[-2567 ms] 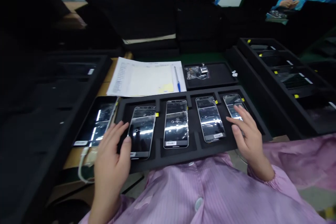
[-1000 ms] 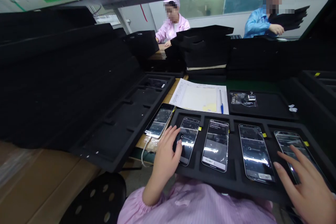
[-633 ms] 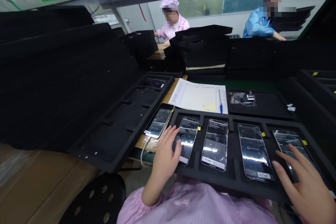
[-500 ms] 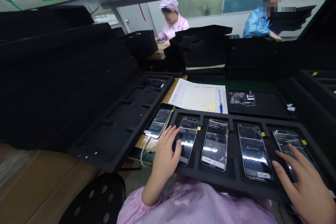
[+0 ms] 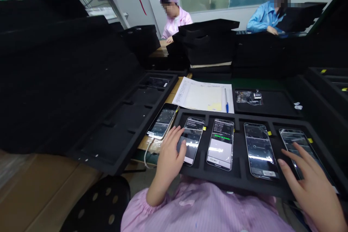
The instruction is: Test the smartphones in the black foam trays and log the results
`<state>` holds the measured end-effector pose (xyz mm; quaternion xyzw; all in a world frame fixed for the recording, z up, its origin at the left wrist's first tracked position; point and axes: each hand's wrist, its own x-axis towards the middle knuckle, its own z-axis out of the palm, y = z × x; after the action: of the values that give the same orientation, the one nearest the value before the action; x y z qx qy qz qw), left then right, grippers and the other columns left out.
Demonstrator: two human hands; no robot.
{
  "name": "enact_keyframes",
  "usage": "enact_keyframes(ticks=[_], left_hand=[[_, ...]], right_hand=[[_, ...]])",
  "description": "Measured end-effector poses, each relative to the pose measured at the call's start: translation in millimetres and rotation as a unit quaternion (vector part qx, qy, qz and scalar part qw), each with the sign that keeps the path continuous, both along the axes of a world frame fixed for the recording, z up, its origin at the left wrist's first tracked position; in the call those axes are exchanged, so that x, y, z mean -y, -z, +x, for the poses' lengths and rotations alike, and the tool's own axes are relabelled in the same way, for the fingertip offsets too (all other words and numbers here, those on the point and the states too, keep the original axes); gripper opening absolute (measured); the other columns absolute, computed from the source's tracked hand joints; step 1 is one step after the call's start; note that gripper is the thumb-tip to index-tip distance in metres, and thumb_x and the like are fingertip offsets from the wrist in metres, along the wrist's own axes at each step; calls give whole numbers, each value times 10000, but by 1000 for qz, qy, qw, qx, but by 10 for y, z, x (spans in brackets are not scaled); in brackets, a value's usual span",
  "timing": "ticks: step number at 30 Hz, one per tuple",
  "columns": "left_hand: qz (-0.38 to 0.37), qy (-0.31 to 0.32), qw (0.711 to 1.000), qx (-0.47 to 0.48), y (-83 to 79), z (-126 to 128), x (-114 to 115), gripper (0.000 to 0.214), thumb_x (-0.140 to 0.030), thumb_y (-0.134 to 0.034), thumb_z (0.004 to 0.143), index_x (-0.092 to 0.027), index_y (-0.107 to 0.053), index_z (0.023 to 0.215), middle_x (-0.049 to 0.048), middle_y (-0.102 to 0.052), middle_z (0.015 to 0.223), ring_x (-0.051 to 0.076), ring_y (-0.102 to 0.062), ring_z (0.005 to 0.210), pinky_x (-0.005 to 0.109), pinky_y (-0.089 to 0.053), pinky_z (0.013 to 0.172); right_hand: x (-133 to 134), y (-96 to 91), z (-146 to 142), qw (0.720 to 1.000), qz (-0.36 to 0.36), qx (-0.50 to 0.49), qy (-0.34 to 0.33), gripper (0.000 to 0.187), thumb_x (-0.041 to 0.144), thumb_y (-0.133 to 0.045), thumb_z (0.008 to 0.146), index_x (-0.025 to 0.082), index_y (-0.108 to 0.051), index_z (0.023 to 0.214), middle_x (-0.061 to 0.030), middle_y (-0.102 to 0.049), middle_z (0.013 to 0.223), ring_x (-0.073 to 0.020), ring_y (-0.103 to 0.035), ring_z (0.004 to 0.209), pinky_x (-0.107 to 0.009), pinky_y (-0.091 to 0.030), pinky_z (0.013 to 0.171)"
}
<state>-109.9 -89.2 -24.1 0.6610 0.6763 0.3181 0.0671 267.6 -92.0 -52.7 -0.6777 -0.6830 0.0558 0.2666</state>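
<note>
My left hand rests with fingers stretched out over the left rim of a black foam tray, at the edge of the leftmost smartphone. My right hand is spread above the rightmost smartphone and partly covers it; whether its fingertips touch the glass I cannot tell. Between the hands lie a smartphone showing a green line of text and a darker-screened smartphone. Each sits in its own compartment, screen up. Outside the tray, left of my left hand, another smartphone has a white cable at its lower end.
Behind the tray lie paper sheets with a blue pen. A bagged metal part rests on black foam. Another foam tray slopes at the left. Foam stacks stand behind; two co-workers sit beyond. A perforated stool is lower left.
The second smartphone from the left now shows more text and a green line. Both hands keep nearly the same place over the tray. The whole view has shifted slightly.
</note>
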Motion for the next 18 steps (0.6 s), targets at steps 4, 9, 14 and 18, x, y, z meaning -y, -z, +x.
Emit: enact_keyframes(ticks=[4, 9, 14, 18], left_hand=[[3, 0, 1000, 4, 9, 1, -4, 390, -324, -422, 973, -187, -571, 1307, 102, -587, 1406, 266, -447, 1399, 536, -355, 1176], [-2, -11, 1000, -11, 20, 16, -14, 423, -318, -410, 971, -162, -539, 1342, 124, -586, 1400, 281, -471, 1375, 531, -385, 1148], [-15, -27, 999, -24, 0, 58, -30, 491, -309, -395, 968, -98, -451, 1407, 172, -633, 1302, 293, -554, 1267, 527, -443, 1078], [-12, -40, 998, -42, -2, 80, -45, 536, -304, -398, 964, -88, -374, 1454, 196, -620, 1301, 316, -554, 1255, 548, -445, 1060]], right_hand=[[1, -32, -23, 1000, -4, -8, 8, 547, 652, -398, 929, 223, -640, 1167, -122, -472, 1505, -388, -577, 1227, -480, -584, 766], [6, -38, -38, 1000, 6, 0, 3, 515, 611, -389, 948, 217, -636, 1168, -123, -460, 1515, -381, -535, 1284, -473, -567, 812], [13, -44, -50, 1000, 13, 7, 0, 508, 588, -389, 959, 200, -637, 1173, -134, -467, 1510, -378, -527, 1297, -507, -532, 908], [18, -59, -64, 1000, 11, 7, 2, 497, 572, -394, 966, 196, -640, 1180, -139, -493, 1489, -367, -527, 1302, -490, -531, 916]])
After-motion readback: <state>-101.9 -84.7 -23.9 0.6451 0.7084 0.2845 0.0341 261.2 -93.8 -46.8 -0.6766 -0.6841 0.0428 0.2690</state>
